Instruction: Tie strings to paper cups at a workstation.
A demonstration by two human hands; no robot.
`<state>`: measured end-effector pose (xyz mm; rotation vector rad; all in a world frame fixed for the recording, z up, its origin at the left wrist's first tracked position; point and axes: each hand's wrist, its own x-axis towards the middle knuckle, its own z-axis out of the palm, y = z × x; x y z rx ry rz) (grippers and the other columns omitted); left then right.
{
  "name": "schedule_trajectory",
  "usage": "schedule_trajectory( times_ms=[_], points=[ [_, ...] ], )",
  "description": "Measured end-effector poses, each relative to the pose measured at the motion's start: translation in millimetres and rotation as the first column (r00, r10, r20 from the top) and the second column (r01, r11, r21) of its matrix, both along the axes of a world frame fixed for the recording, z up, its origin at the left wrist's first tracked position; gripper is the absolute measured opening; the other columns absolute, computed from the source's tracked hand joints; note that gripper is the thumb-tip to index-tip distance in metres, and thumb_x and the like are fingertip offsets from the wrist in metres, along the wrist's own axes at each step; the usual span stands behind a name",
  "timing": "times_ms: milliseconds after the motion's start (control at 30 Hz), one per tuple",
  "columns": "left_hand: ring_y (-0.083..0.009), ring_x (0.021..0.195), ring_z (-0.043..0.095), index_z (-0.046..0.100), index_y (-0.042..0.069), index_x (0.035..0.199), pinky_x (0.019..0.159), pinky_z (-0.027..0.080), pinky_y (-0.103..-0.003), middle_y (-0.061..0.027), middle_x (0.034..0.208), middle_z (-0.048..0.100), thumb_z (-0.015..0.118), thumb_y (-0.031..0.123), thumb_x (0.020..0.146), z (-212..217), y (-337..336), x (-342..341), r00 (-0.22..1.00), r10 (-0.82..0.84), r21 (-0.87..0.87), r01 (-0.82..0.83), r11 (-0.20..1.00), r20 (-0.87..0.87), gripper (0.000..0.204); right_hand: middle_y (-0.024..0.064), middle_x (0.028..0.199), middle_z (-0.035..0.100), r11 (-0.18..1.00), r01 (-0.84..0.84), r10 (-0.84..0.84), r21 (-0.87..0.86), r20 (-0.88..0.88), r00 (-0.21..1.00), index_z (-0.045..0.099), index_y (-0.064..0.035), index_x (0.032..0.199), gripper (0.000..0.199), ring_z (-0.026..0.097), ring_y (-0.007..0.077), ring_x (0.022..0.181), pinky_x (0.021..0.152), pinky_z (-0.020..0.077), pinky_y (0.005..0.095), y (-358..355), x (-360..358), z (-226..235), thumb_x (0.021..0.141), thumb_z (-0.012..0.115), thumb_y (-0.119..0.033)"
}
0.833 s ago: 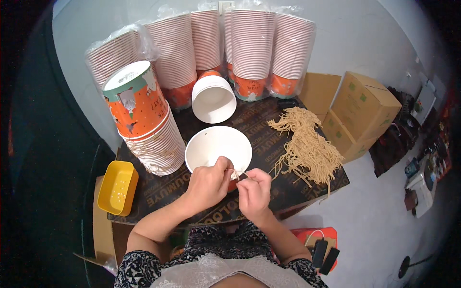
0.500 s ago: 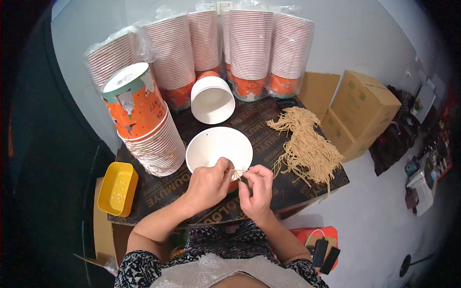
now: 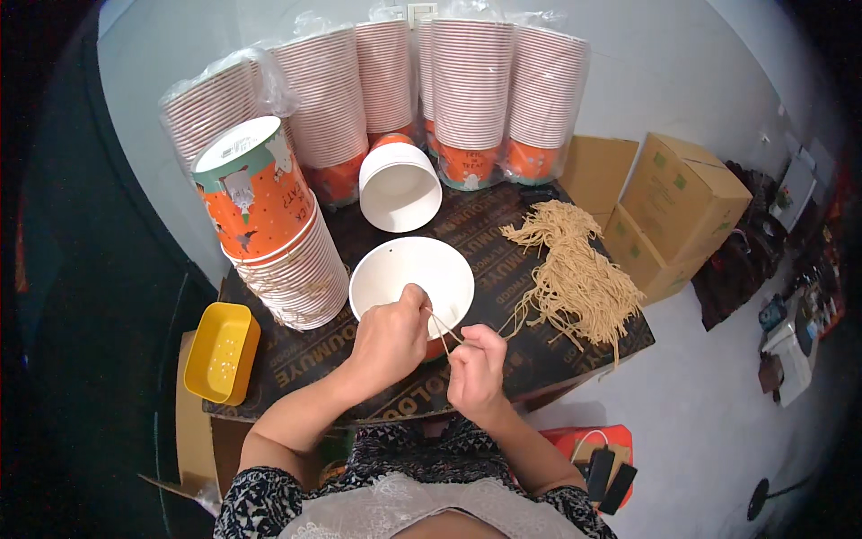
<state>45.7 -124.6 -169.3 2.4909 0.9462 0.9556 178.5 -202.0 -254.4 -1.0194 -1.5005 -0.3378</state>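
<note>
A tan cord (image 3: pixel 444 329) stretches between my two hands, in front of a white-lined paper bucket (image 3: pixel 386 269) that stands mouth up. My left hand (image 3: pixel 393 334) is closed, thumb up, pinching the cord at the bucket's near rim. Just right of it, my right hand (image 3: pixel 478 370) is closed on the same cord, fingers curled in. A length of cord trails from the right hand toward a heap of tan cords (image 3: pixel 584 278) on the table's right side. The near side of the bucket is partly hidden behind my hands.
At the left leans a stack of orange-printed buckets (image 3: pixel 256 202), with a yellow tray (image 3: pixel 199 359) of small white pieces beside it. Another bucket (image 3: pixel 395 220) lies on its side. Plastic-wrapped bucket stacks (image 3: pixel 467 90) line the table's (image 3: pixel 359 382) back. Cardboard boxes (image 3: pixel 687 193) stand right.
The fingers of my right hand have curled in and moved slightly down, drawing the cord out. My left thumb has risen a little. The cord now slants between the hands.
</note>
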Motion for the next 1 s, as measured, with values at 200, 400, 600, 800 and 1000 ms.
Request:
schedule_trajectory(
  times_ms=[200,400,600,800,1000],
  points=[
    [-0.0425,0.063,0.065,0.054,-0.002,0.091,0.059,0.051,-0.051,-0.0234,0.064,0.063,0.059,0.007,0.09,4,0,7,0.996,0.085,0.054,-0.085,0.995,-0.008,0.01,0.0229,0.119,0.047,1.0,-0.01,0.01,0.008,0.057,0.998,0.056,0.0032,0.098,0.013,0.056,0.0312,0.096,0.083,0.0504,0.0354,4,8,-7,0.087,0.059,0.008],
    [-0.0392,0.066,0.067,0.057,0.001,0.092,0.059,0.052,-0.048,-0.02,0.072,0.066,0.063,0.008,0.088,5,-10,-7,1.0,0.014,0.059,-0.015,0.998,0.025,0.011,0.0067,0.075,0.059,0.997,-0.079,0.072,-0.015,-0.266,0.961,0.054,-0.0009,0.092,0.007,0.055,0.0123,0.064,0.06,0.046,0.0248,5,8,12,0.093,0.056,0.006],
    [-0.032,0.064,0.067,0.06,0.003,0.09,0.056,0.052,-0.041,-0.0144,0.075,0.065,0.07,0.003,0.081,6,-20,-17,0.979,-0.193,0.261,0.168,0.951,0.07,0.013,-0.0069,0.071,0.052,0.957,-0.245,0.111,-0.157,-0.581,0.806,0.057,-0.0007,0.092,0.006,0.044,-0.002,0.064,0.056,0.0359,0.016,3,1,19,0.095,0.059,0.004],
    [-0.0287,0.067,0.07,0.061,0.001,0.093,0.057,0.055,-0.037,-0.0141,0.079,0.068,0.072,-0.001,0.08,4,-14,-16,0.963,-0.258,0.253,0.23,0.94,0.083,0.017,-0.0072,0.073,0.054,0.916,-0.372,0.175,-0.153,-0.681,0.712,0.06,-0.0004,0.094,0.004,0.045,-0.0016,0.064,0.057,0.0365,0.0153,7,-8,31,0.095,0.06,0.004],
    [-0.0281,0.071,0.072,0.062,0.0,0.093,0.06,0.056,-0.034,-0.0131,0.081,0.07,0.071,0.001,0.084,1,-7,-12,0.959,-0.255,0.188,0.23,0.955,0.123,0.013,-0.0048,0.072,0.056,0.93,-0.318,0.144,-0.182,-0.616,0.774,0.062,0.0,0.094,0.001,0.046,-0.0005,0.063,0.056,0.0377,0.0174,5,-8,29,0.094,0.063,0.001]
  ],
)
